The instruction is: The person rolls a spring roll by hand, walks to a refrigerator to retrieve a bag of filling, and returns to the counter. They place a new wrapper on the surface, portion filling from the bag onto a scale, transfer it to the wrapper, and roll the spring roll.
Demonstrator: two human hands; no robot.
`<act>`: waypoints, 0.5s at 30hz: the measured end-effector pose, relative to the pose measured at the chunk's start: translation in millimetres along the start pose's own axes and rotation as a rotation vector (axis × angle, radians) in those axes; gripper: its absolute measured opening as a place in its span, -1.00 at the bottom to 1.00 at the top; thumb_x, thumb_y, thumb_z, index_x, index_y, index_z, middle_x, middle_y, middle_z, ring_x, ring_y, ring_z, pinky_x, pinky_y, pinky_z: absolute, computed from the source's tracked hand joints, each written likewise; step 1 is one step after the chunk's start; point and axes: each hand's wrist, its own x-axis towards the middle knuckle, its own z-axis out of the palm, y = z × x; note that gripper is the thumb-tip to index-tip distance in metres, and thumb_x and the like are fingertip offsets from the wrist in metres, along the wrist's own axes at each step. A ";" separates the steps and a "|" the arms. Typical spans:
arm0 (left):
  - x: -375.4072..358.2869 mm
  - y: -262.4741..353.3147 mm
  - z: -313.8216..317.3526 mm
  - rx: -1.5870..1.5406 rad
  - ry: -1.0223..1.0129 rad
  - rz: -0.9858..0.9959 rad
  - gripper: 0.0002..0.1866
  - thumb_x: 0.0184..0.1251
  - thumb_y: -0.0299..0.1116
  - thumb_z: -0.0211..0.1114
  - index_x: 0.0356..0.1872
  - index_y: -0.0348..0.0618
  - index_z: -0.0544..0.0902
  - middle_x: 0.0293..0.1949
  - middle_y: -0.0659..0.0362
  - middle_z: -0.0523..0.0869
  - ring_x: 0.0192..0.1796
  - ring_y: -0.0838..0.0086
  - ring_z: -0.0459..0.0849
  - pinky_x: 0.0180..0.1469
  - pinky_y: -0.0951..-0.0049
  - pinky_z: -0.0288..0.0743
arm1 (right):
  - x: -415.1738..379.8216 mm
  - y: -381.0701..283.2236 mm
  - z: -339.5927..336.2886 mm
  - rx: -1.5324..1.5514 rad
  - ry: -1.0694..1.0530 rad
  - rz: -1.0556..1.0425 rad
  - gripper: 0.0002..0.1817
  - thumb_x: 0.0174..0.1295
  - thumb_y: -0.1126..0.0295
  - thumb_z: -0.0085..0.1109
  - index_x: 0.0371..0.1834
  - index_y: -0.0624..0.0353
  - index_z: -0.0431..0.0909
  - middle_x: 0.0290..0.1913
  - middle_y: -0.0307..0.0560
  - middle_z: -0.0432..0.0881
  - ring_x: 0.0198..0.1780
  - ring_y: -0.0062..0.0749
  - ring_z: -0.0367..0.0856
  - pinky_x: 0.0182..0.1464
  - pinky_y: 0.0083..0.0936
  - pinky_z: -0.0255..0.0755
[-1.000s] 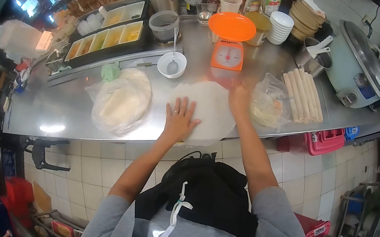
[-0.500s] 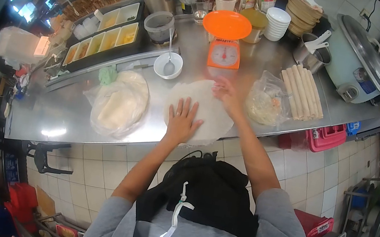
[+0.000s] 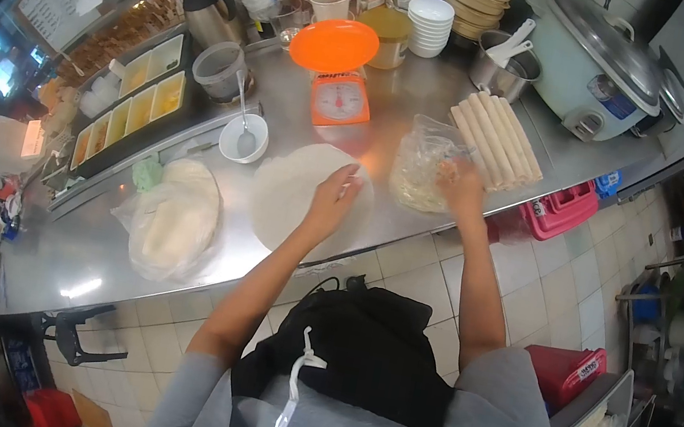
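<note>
Right hand [image 3: 462,188] has left the far edge of the sheet [image 3: 286,195] and come over to the bag [image 3: 423,159]; the left hand [image 3: 332,205], flat on the sheet before, is now turned up on its side with the fingers bent. The view has swung too, so the counter [image 3: 87,248] slants more.

The steel counter runs across the whole view and carries everything named next. At its far right is the cooker [image 3: 595,79], its lid on. Far left, the black rack [image 3: 130,115] holds white trays of yellow, orange and green food. The round, pale sheet lies flat near the front edge, under and beside the left hand. To its left is a stack [image 3: 174,217] of similar sheets, partly inside clear plastic. The clear bag, with pale shredded food in it, lies right of the sheet. Just right of the bag, the white rolls [image 3: 496,140] lie side by side in a pile. The orange scale [image 3: 340,100] stands beyond the sheet. Left of the scale is the white bowl [image 3: 242,143], with a spoon [image 3: 246,140] leaning in it.

The right fingers are curled down at the bag's right side; whether they have hold of any food cannot be told. The left fingers are half closed over the sheet's right part; whether the tips touch or pinch anything is unclear.
</note>
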 end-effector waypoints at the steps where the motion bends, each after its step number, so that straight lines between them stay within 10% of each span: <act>1: 18.4 -4.8 15.3 -0.067 -0.014 -0.078 -0.46 0.34 -0.20 0.15 0.23 -0.34 0.33 0.05 -0.08 0.53 0.03 0.26 0.55 0.04 0.36 0.41 | -8.2 5.6 -0.2 -0.028 -0.115 -0.100 -0.55 -0.10 0.49 0.26 -0.04 0.29 0.52 -0.11 0.21 0.52 -0.05 0.12 0.49 -0.01 -0.18 0.40; 5: 54.7 13.3 55.9 -0.128 -0.097 -0.381 -0.43 0.18 -0.24 0.29 0.14 -0.35 0.37 -0.17 -0.01 0.64 -0.18 0.36 0.62 -0.13 0.40 0.49 | -16.0 -5.8 -1.4 0.043 -0.061 0.009 -0.49 -0.15 0.46 0.30 -0.01 0.26 0.51 -0.09 0.23 0.50 -0.02 0.12 0.47 0.01 -0.17 0.39; 15: 51.4 -11.3 64.2 -0.019 -0.232 -0.220 -0.39 0.02 -0.32 0.38 0.12 -0.34 0.39 -0.19 -0.05 0.63 -0.22 0.32 0.62 -0.14 0.40 0.50 | -0.1 3.8 7.8 0.032 -0.119 -0.016 -0.64 -0.06 0.50 0.24 -0.12 0.28 0.55 -0.20 0.21 0.56 -0.13 0.12 0.53 -0.06 -0.19 0.42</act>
